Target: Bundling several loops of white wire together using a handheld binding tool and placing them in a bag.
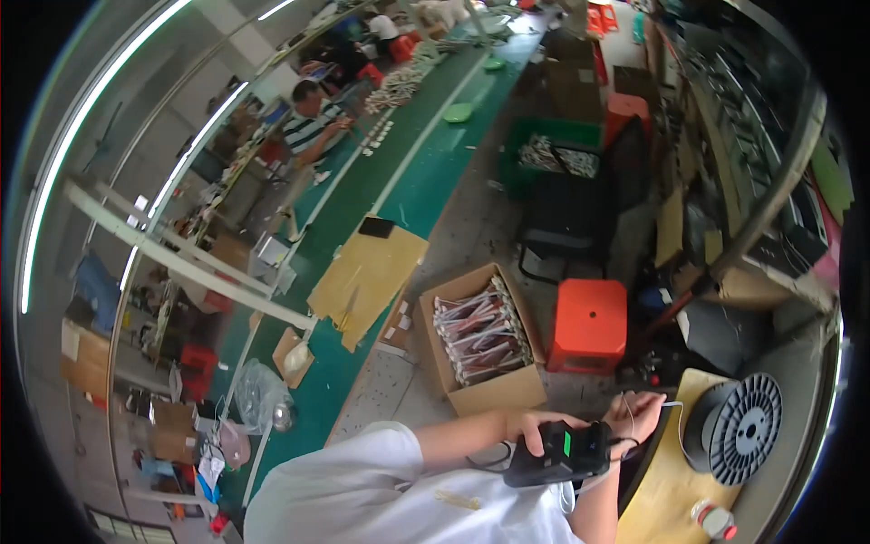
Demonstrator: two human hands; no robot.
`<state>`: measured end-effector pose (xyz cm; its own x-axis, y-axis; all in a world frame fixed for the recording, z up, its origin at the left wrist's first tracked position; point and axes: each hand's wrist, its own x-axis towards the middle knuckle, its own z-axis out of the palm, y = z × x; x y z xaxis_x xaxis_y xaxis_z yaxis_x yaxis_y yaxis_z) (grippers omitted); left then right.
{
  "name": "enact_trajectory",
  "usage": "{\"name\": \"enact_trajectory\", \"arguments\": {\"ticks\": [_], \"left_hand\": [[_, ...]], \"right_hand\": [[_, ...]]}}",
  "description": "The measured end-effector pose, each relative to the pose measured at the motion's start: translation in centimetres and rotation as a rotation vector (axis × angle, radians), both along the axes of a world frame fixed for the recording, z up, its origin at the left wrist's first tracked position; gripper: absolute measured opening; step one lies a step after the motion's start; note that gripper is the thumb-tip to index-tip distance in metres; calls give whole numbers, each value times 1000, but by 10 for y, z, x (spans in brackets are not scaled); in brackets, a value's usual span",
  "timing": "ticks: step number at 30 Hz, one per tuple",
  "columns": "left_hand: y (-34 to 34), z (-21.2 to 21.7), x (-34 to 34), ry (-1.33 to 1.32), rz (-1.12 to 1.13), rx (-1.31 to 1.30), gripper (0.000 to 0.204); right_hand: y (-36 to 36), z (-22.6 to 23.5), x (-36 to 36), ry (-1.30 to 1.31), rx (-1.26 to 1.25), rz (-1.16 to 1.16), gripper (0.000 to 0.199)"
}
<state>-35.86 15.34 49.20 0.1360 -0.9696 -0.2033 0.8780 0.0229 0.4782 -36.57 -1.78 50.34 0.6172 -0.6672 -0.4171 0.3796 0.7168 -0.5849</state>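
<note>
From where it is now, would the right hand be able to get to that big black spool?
Probably yes. The right hand hovers just left of the spool on the wooden board, with nothing between them. It seems to pinch a thin wire, so it may not be free.

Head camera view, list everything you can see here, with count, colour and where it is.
black handheld device: one, black with a green spot, low centre, in the hands
wire spool: one, black, on the wooden board at lower right
wooden board: one, tan, lower right
cardboard box: one, brown, full of bagged parts, on the floor at centre
plastic stool: one, orange-red, right of the box
black chair: one, behind the stool
green crate: one, upper centre, holding parts
long table: one, green, running up the left
seated person: one, striped shirt, far left of the table
left hand: on the device
right hand: beside the device, touching a thin wire
</note>
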Motion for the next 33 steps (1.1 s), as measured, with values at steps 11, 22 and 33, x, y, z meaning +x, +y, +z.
{"name": "enact_trajectory", "arguments": {"ticks": [11, 22, 33], "left_hand": [[16, 20, -12, 54, 191, 2, 105], [15, 7, -13, 43, 160, -83, 105], [7, -28, -24, -102, -62, -430, 111]], "right_hand": [[-10, -7, -16, -165, -326, 633, 27], [-9, 9, -43, -77, -546, 615, 35], [4, -7, -50, 139, -1405, 576, 34]]}}
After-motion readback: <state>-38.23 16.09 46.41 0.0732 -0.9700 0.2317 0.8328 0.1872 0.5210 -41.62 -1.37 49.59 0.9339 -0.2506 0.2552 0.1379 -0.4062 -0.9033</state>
